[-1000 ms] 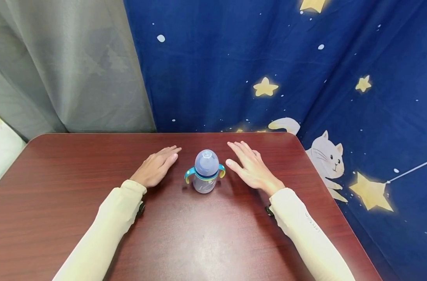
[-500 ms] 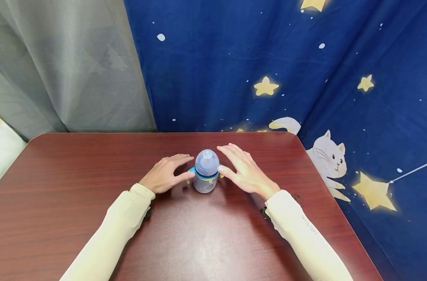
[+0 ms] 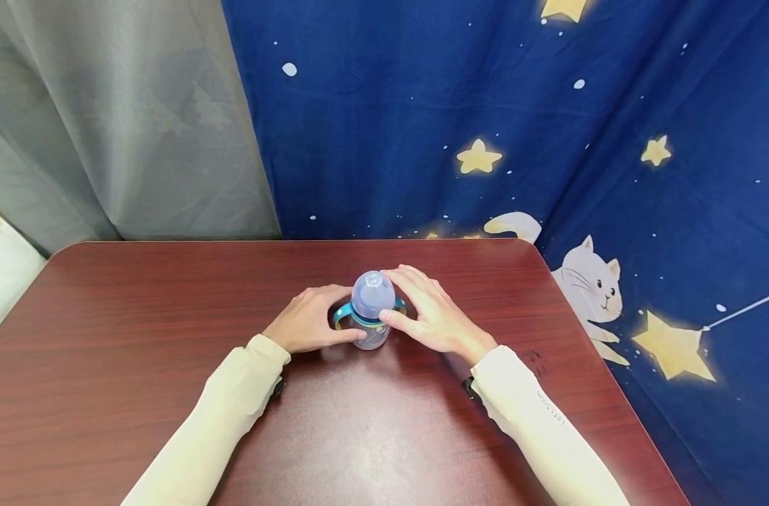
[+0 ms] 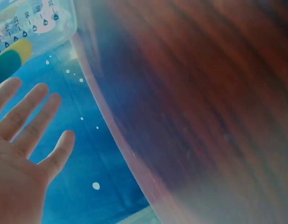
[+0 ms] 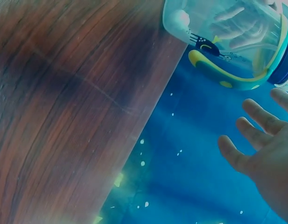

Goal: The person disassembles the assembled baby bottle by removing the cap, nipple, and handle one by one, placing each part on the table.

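Note:
A baby bottle [image 3: 371, 299] with a domed lilac cap and two blue-and-yellow side handles stands upright on the table. On its left, my left hand [image 3: 310, 320] reaches round the handle, its thumb in front of the bottle's lower body. The left wrist view has that hand's fingers [image 4: 31, 123] spread and nearly straight below the handle. My right hand [image 3: 431, 313] is at the other side, with thumb and fingertips beside the cap. Its spread fingers [image 5: 256, 133] show a gap to the bottle [image 5: 228, 35] in the right wrist view. Whether either thumb touches, I cannot tell.
The dark red wooden table [image 3: 138, 365] has rounded far corners. Behind it hang a grey curtain [image 3: 138, 126] and a blue curtain [image 3: 391, 119] printed with stars and a white cat.
Both hands have moved inward to the bottle, the left to the right and the right to the left. The bottle has stayed in place.

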Demonstrator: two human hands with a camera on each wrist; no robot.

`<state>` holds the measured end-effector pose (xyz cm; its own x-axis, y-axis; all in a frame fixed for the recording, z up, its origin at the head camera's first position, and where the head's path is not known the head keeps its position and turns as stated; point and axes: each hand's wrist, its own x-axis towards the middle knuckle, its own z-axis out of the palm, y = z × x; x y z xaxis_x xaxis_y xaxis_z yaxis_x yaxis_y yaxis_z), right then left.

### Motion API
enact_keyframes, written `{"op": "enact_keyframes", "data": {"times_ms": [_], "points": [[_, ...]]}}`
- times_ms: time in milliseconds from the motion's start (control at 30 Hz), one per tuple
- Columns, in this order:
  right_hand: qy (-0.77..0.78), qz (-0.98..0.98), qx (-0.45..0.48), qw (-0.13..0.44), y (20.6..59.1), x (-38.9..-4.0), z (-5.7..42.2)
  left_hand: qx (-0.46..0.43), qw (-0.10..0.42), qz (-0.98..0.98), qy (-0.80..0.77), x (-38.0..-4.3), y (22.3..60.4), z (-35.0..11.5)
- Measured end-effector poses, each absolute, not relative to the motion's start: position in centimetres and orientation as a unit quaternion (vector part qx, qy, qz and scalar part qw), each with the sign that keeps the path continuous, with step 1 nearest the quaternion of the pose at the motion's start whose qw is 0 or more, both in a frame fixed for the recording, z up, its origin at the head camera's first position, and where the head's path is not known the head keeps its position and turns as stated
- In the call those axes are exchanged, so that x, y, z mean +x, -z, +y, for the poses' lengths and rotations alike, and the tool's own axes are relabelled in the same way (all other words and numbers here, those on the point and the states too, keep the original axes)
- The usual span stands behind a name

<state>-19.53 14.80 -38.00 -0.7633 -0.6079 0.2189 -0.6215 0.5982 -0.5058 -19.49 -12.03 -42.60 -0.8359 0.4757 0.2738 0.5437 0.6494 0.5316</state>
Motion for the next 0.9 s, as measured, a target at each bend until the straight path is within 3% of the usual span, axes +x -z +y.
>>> {"op": "enact_keyframes", "data": {"times_ms": [300, 900], "points": [[-0.313, -0.892, 0.327, 0.003, 38.1, -19.3, 14.0, -0.267, 0.041, -0.903, 0.334, -19.5, 42.5, -11.4], [-0.381, -0.868, 0.315, 0.039, 38.9, -18.9, 12.8, -0.26, 0.007, -0.883, 0.391, -19.2, 42.5, -11.0]]}}
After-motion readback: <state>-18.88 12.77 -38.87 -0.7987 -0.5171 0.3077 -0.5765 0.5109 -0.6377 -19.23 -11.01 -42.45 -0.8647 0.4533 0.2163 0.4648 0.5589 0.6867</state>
